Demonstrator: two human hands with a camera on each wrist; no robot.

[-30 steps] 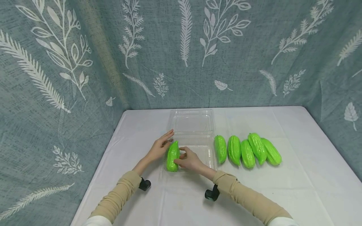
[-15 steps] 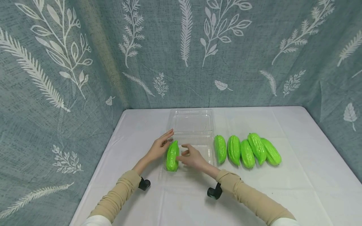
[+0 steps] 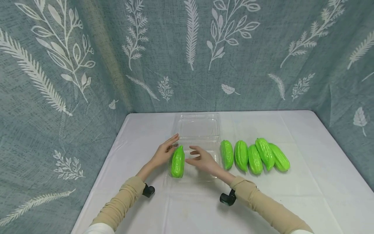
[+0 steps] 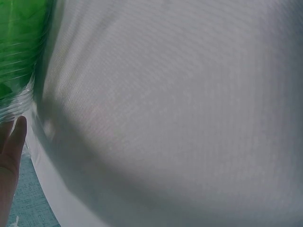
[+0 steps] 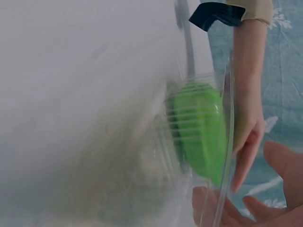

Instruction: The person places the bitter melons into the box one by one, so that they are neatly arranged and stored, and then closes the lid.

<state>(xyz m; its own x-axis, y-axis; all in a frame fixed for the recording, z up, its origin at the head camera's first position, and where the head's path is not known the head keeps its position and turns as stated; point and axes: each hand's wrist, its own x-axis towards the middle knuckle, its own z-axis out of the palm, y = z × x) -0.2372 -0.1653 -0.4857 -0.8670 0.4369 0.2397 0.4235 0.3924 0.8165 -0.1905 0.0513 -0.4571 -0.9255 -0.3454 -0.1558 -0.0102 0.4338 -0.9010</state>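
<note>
A bright green, ridged bitter melon (image 3: 177, 162) lies lengthwise along the left side of a clear plastic clamshell box (image 3: 193, 179), whose lid (image 3: 198, 126) is folded back flat behind it. My left hand (image 3: 164, 154) rests at the box's left edge with fingers extended; in the left wrist view its thumb tip (image 4: 20, 127) is at the ribbed wall (image 4: 21, 100). My right hand (image 3: 204, 161) hovers over the box just right of the melon, fingers spread and holding nothing. In the right wrist view the melon (image 5: 201, 130) shows through the clear wall, between box and left hand (image 5: 247, 113).
Several more green bitter melons (image 3: 241, 156) lie in a loose row right of the box, the nearest (image 3: 227, 155) close to its right wall. A white cloth covers the table (image 3: 304, 182). A patterned blue-green curtain (image 3: 163, 48) hangs behind and at both sides.
My right hand has let go of the bitter melon and drawn away to the right, its fingers spreading. The melon stays in the box's left side, and my left hand keeps its place.
</note>
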